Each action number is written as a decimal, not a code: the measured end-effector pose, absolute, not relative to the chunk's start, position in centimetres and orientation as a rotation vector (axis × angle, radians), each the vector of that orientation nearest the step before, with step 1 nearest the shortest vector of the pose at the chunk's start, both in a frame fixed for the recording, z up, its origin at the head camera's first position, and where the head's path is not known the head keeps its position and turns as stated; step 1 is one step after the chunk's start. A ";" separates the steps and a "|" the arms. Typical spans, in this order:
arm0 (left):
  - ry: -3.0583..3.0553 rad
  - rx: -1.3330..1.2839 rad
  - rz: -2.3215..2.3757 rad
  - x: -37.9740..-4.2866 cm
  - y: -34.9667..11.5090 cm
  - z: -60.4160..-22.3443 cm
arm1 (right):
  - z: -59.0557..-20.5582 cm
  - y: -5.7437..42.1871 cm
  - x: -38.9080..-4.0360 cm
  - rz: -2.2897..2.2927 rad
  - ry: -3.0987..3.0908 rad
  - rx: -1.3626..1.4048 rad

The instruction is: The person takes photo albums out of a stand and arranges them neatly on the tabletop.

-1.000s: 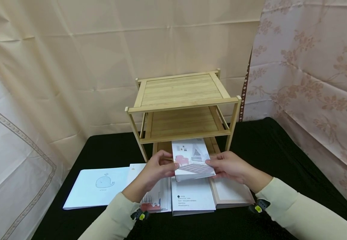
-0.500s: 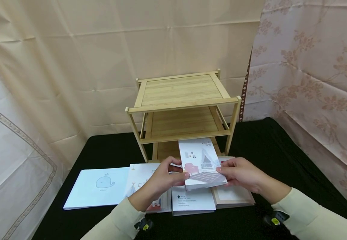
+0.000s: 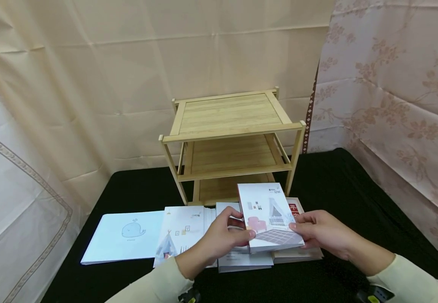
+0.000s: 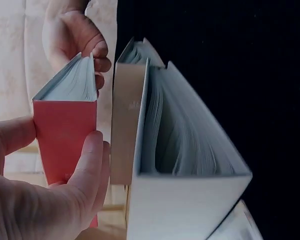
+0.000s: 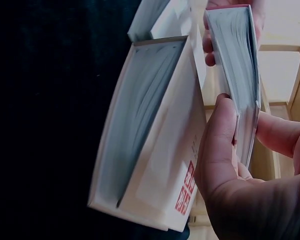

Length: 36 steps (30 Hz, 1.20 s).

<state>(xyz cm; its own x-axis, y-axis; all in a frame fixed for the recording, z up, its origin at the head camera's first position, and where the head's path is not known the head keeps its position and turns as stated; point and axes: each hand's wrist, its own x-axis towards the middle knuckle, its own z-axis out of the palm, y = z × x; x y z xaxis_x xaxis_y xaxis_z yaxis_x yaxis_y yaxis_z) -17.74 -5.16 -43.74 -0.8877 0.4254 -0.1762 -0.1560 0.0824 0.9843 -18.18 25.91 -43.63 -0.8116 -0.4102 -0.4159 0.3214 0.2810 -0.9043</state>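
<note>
Both hands hold a small thick photo album [image 3: 268, 210] up over the row of albums, its cover showing a grey tent, a pink shape and a tiled grid. My left hand [image 3: 220, 235] pinches its left edge, thumb on the cover. The right hand [image 3: 328, 233] grips the opposite edge the same way. In the left wrist view the red spine [image 4: 65, 132] lies between the left thumb and fingers. The right wrist view shows the page edges of the held album [image 5: 232, 55]. Partly hidden beneath are a white album [image 3: 245, 261] and a cream album with red characters [image 3: 298, 254].
A three-tier wooden rack [image 3: 226, 115] stands behind the hands. On the black cloth [image 3: 328, 181], a whale-printed album [image 3: 128, 235] lies at left, and a tent-printed album [image 3: 179, 227] lies beside it. Cream and floral curtains hang at the back and right.
Both hands have drawn the held album rightward and nearer, away from the rack's lowest shelf. More of the tent-printed album and the red characters now shows.
</note>
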 end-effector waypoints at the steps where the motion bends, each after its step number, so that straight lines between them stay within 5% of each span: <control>1: 1.953 0.275 1.854 -17.6 -4.9 -43.7 | -43.7 26.2 -18.0 -1.583 1.957 -0.075; 22: 2.048 0.412 1.659 -16.4 1.1 -42.9 | -44.9 33.8 -15.9 -1.547 2.005 0.036; 36: 1.582 0.208 1.855 -18.8 5.9 -43.0 | -46.1 40.0 -17.2 -1.549 1.927 0.072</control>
<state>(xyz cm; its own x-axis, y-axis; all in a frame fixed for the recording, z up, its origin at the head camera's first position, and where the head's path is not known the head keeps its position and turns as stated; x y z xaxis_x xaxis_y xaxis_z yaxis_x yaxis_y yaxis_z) -18.78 5.95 -43.01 -0.7557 0.5823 -0.2997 -0.3879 -0.0293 0.9212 -17.22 39.97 -46.08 -0.7831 -0.3476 -0.5157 0.4289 0.2985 -0.8526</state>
